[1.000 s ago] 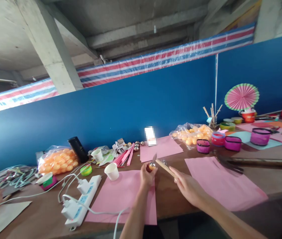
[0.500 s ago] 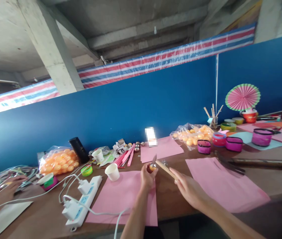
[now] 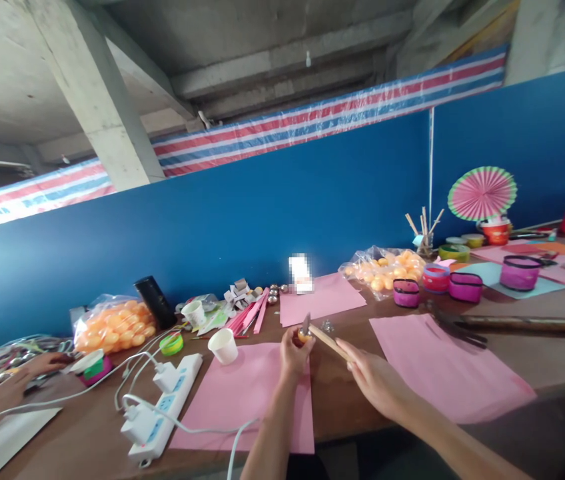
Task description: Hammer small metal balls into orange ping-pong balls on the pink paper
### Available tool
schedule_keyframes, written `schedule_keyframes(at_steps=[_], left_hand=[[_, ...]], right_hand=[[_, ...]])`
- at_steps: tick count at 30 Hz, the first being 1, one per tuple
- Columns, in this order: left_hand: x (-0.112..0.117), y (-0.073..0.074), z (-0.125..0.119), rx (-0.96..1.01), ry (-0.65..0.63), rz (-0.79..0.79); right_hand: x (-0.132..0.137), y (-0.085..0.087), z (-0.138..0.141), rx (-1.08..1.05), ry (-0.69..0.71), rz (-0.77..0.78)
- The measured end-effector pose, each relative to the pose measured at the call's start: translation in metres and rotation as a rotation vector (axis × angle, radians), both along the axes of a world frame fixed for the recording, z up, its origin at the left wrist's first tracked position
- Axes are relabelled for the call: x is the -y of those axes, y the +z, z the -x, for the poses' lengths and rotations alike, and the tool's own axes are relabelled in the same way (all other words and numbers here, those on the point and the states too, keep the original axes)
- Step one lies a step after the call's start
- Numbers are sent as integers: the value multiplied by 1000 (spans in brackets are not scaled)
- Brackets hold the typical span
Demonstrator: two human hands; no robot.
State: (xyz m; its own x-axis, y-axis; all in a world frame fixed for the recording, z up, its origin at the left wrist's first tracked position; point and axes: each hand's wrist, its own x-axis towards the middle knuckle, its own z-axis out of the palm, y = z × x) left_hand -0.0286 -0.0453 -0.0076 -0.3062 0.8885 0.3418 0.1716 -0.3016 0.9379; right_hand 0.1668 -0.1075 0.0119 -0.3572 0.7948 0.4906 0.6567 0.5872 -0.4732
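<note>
Over the pink sheet (image 3: 242, 400), my left hand (image 3: 293, 357) is closed around a small, round orange piece (image 3: 305, 337). Part of that piece looks shiny, and my fingers cover much of it. My right hand (image 3: 370, 373) grips the pale handle of a wooden-handled tool (image 3: 330, 343). The tool's narrow grey head stands crosswise at the orange piece; whether they touch I cannot tell. Just behind my hands lies a small silvery cluster (image 3: 328, 326). A white paper cup (image 3: 223, 346) stands on the sheet's far edge.
A white power strip (image 3: 167, 407) with plugs and cables lies left. Bags of orange balls (image 3: 115, 327) sit at the back. At right are a long-handled claw tool (image 3: 522, 325), another pink sheet (image 3: 442, 367) and purple containers (image 3: 519, 272). Another person's hand (image 3: 45, 365) is far left.
The view has shifted slightly. The tool's head is a little lower, closer against the orange piece. At far left, the other person's hand has moved to the right.
</note>
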Motion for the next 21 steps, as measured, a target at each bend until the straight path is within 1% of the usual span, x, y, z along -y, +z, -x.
schedule_keyframes(at_steps=[4,9,14,18,21], left_hand=[[0,0,-1,4,0,6],[-1,-1,0,-5,10,3],[-1,-1,0,0,4,-1],[0,0,0,38,5,-3],[0,1,-1,106,28,-8]], right_hand=[[0,1,0,-4,-18,1],[0,0,-1,11,13,13],[1,2,-1,-1,3,28],[2,4,0,3,11,35],[2,5,0,-26,-1,15]])
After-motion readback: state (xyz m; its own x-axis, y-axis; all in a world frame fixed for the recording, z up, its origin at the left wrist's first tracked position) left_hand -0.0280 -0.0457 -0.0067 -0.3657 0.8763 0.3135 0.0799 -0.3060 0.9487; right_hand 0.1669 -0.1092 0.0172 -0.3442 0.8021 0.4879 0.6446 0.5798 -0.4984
